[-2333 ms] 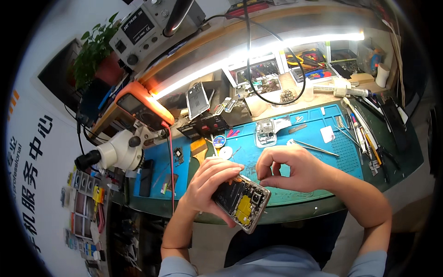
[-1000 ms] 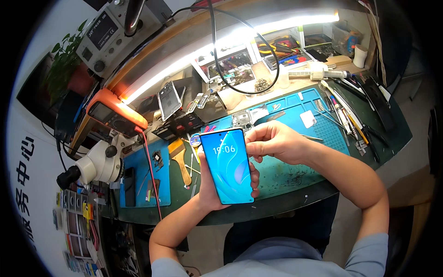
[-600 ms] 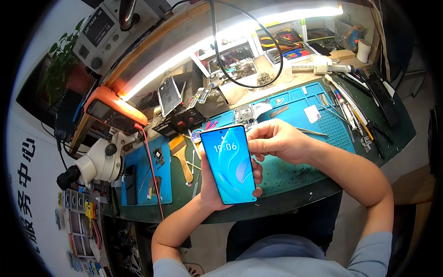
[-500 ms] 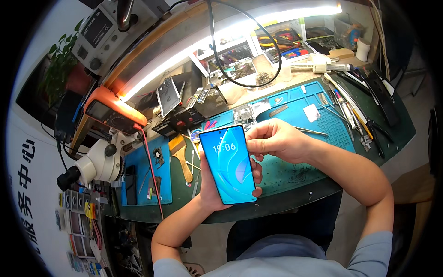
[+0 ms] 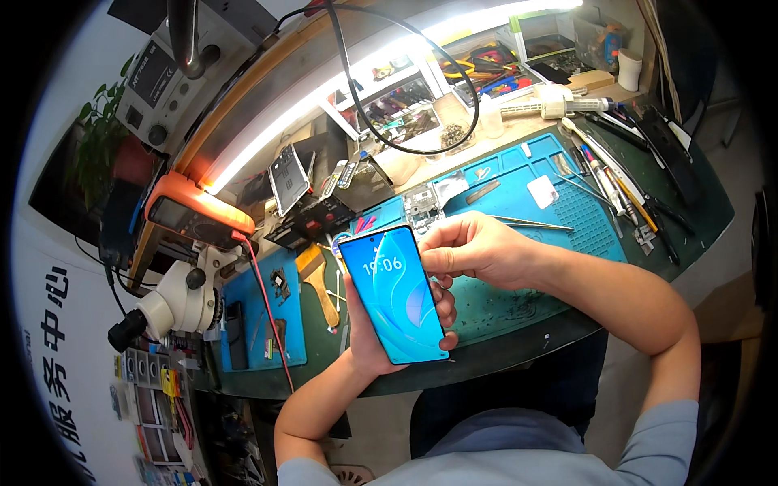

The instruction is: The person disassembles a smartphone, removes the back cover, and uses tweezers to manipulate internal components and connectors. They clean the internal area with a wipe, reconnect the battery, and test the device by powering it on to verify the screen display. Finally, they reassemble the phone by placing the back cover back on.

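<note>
The step in hand looks like a check of the slim smartphone with the lit blue screen [image 5: 393, 295], which is held above the near edge of the green worktop [image 5: 705, 212], in front of the blue silicone repair mat [image 5: 519, 202]. The left hand [image 5: 373, 324] cradles it from behind, fingers wrapped round its right edge. The right hand [image 5: 474, 251], wrist bent inward, pinches its upper right edge; a next touch seems to need a steady left grip.

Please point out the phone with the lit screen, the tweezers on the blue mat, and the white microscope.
phone [image 5: 395, 296], head view, middle of its lit blue screen.
tweezers [image 5: 531, 223], head view, middle of the thin metal arms.
microscope [image 5: 174, 298], head view, on its white body.
</note>
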`<action>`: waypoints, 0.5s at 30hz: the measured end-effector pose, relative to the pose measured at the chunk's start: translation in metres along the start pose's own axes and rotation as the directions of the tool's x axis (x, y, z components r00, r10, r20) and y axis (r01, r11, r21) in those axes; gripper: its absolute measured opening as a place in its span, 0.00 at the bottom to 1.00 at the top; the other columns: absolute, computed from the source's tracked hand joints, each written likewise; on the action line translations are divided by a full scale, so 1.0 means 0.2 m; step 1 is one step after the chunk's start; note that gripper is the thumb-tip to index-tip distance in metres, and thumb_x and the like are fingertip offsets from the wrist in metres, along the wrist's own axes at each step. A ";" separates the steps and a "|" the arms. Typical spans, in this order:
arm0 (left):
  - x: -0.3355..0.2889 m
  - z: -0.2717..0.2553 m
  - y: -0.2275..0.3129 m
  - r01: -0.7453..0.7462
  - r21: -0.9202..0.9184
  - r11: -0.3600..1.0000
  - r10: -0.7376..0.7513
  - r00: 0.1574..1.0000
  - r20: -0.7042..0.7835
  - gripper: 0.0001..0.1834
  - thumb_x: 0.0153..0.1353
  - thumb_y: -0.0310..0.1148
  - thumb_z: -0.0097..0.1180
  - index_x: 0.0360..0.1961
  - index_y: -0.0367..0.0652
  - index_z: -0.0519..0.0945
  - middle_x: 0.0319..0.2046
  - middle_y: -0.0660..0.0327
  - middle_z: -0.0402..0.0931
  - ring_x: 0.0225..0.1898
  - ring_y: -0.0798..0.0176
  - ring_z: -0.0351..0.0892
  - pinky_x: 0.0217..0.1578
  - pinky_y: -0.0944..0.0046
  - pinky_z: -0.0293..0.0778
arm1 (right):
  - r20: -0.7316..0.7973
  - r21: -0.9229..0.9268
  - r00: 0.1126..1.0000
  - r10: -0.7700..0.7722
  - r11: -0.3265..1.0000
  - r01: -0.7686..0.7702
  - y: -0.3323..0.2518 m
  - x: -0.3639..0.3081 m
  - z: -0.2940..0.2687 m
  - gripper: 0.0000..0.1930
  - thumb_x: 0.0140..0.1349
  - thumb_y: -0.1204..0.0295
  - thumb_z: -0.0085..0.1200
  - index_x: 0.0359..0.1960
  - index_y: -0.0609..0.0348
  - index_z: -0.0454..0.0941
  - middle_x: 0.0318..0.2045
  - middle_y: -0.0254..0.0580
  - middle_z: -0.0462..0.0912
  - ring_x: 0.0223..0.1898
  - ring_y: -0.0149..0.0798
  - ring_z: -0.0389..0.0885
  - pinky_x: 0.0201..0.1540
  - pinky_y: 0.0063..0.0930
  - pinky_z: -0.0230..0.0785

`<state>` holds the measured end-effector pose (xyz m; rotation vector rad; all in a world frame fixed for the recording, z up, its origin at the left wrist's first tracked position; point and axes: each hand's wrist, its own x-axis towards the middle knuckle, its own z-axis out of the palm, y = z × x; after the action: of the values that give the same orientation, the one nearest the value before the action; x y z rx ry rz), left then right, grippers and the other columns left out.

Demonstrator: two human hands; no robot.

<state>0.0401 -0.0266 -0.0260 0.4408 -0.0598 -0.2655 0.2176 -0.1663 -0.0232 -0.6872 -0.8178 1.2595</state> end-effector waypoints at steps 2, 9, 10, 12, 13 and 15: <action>0.00 0.00 0.00 -0.002 0.008 1.000 0.002 1.000 -0.007 0.68 0.48 0.93 0.37 0.65 0.34 0.67 0.48 0.53 0.75 0.48 0.56 0.74 0.46 0.51 0.73 | -0.001 0.000 1.000 0.002 1.000 -0.002 0.00 0.00 0.00 0.12 0.71 0.64 0.64 0.46 0.60 0.86 0.38 0.35 0.88 0.38 0.29 0.85 0.46 0.29 0.77; 0.00 -0.01 0.00 0.004 0.001 1.000 -0.004 1.000 -0.014 0.68 0.47 0.93 0.37 0.65 0.35 0.68 0.48 0.53 0.76 0.48 0.56 0.74 0.46 0.51 0.74 | -0.009 -0.003 1.000 0.007 1.000 -0.007 0.00 0.00 0.00 0.12 0.71 0.65 0.64 0.46 0.61 0.86 0.38 0.36 0.88 0.37 0.29 0.85 0.46 0.29 0.77; 0.00 0.00 0.00 0.003 0.006 1.000 -0.003 1.000 -0.010 0.68 0.47 0.93 0.37 0.65 0.35 0.68 0.48 0.53 0.76 0.48 0.56 0.75 0.46 0.51 0.74 | -0.004 -0.004 1.000 0.006 1.000 -0.006 0.00 0.00 0.00 0.12 0.71 0.65 0.64 0.46 0.61 0.86 0.38 0.36 0.88 0.37 0.29 0.85 0.45 0.29 0.77; 0.00 0.00 0.01 -0.001 0.015 1.000 0.001 1.000 0.001 0.68 0.47 0.93 0.38 0.65 0.35 0.68 0.49 0.52 0.76 0.48 0.56 0.75 0.46 0.51 0.74 | 0.004 -0.009 1.000 0.005 1.000 -0.005 0.00 0.00 -0.01 0.11 0.71 0.66 0.64 0.46 0.61 0.86 0.37 0.36 0.88 0.37 0.29 0.85 0.45 0.29 0.77; 0.00 -0.01 0.00 -0.005 0.020 1.000 0.005 1.000 -0.007 0.68 0.47 0.93 0.38 0.65 0.35 0.68 0.49 0.52 0.76 0.48 0.56 0.75 0.47 0.50 0.74 | 0.001 -0.013 1.000 0.006 1.000 -0.006 0.00 0.00 -0.01 0.11 0.71 0.66 0.64 0.46 0.61 0.86 0.37 0.37 0.88 0.37 0.29 0.85 0.45 0.29 0.77; -0.01 -0.02 0.00 -0.013 0.028 1.000 0.014 1.000 -0.024 0.68 0.48 0.93 0.38 0.65 0.35 0.68 0.49 0.52 0.76 0.48 0.55 0.75 0.47 0.50 0.74 | -0.005 -0.021 1.000 0.009 1.000 -0.009 0.01 0.00 -0.01 0.12 0.71 0.66 0.64 0.46 0.62 0.86 0.37 0.37 0.88 0.37 0.29 0.85 0.44 0.29 0.77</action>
<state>0.0381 -0.0242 -0.0288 0.4712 -0.0430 -0.2459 0.2185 -0.1657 -0.0250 -0.7113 -0.8262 1.2587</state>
